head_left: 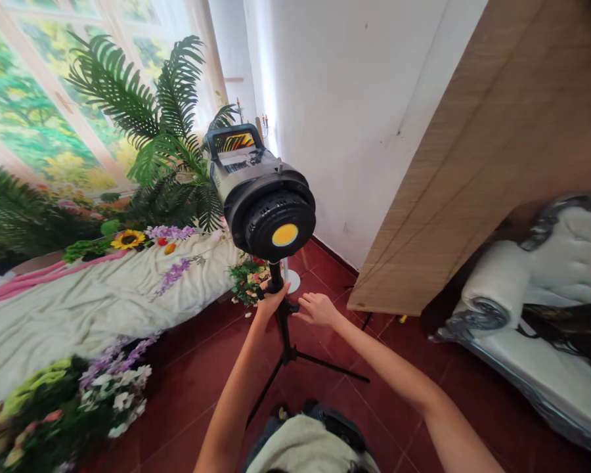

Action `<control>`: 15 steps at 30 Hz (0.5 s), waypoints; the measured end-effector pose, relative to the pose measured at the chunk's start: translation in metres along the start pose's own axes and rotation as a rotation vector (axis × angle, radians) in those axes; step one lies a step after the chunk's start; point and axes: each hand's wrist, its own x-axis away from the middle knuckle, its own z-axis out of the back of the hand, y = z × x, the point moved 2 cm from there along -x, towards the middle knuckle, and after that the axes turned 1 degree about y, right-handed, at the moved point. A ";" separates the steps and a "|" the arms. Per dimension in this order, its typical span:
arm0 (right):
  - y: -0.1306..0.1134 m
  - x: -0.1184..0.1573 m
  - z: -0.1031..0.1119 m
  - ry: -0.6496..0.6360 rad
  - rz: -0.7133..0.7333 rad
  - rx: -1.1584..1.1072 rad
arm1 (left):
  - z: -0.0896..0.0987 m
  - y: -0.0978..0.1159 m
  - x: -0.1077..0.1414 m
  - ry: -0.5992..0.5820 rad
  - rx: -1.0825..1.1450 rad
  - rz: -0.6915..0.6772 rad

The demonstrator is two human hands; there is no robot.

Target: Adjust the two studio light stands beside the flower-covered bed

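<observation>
"At the upper column of the light stand (284,338), what are my hands doing?"

"From my distant seat, I see my left hand (274,299) wrapped around the column, its thumb towards my right hand (318,309). The hands are apart. My right fingers are bent at the side knob (293,307); I can't tell whether they press or pinch it."

"Which step do you read there?"

"I'd judge it as holding the column with the left while working at the knob with the right. Turning that knob would call for a firm left grip, since the weight sits high, and a small, controlled right wrist motion."

"And my arms?"

"Both reach forward from below. My left forearm climbs steeply to the column; my right slants in from the right, back of the hand up, wrist fairly level."

"Where's the load?"

"Just above my left hand: the lamp (270,197), mounted on the column, yellow disc facing me. Below both hands, the stand's legs spread on the red tiled floor (201,361)."

"Farther out?"

"Beyond my left hand, a bouquet (250,279), then pale draped fabric (192,282) and palm fronds (177,125). Right of my right hand, a woven panel (438,164), then a white sofa (502,276)."
</observation>
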 end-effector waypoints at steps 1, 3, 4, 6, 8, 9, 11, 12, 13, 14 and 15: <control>0.001 0.000 0.000 -0.002 -0.003 -0.005 | 0.000 -0.002 0.000 0.007 -0.002 -0.004; 0.003 -0.002 -0.001 -0.003 0.006 0.000 | 0.001 -0.007 0.000 0.023 -0.007 -0.016; 0.003 -0.003 -0.001 -0.010 0.020 0.011 | 0.001 -0.009 0.000 0.026 -0.008 -0.021; 0.003 -0.006 -0.001 -0.027 0.049 0.018 | 0.001 -0.011 -0.001 0.033 -0.004 -0.026; 0.003 -0.008 -0.004 -0.044 0.052 -0.016 | 0.001 -0.011 -0.002 0.036 -0.003 -0.022; 0.003 -0.008 -0.007 -0.043 0.041 -0.043 | 0.001 -0.011 -0.002 0.036 -0.004 -0.017; 0.002 -0.006 -0.014 -0.003 -0.010 -0.092 | 0.000 -0.009 -0.002 0.034 -0.004 0.001; 0.001 -0.005 -0.018 0.026 -0.050 -0.115 | 0.000 -0.008 -0.002 0.031 0.001 0.013; 0.001 -0.003 -0.022 0.054 -0.103 -0.145 | 0.000 -0.007 -0.002 0.028 0.010 0.023; 0.000 -0.001 -0.027 0.070 -0.167 -0.191 | 0.000 -0.006 -0.002 0.026 0.021 0.031; 0.000 0.001 -0.033 0.064 -0.239 -0.255 | 0.000 -0.005 -0.001 0.021 0.030 0.035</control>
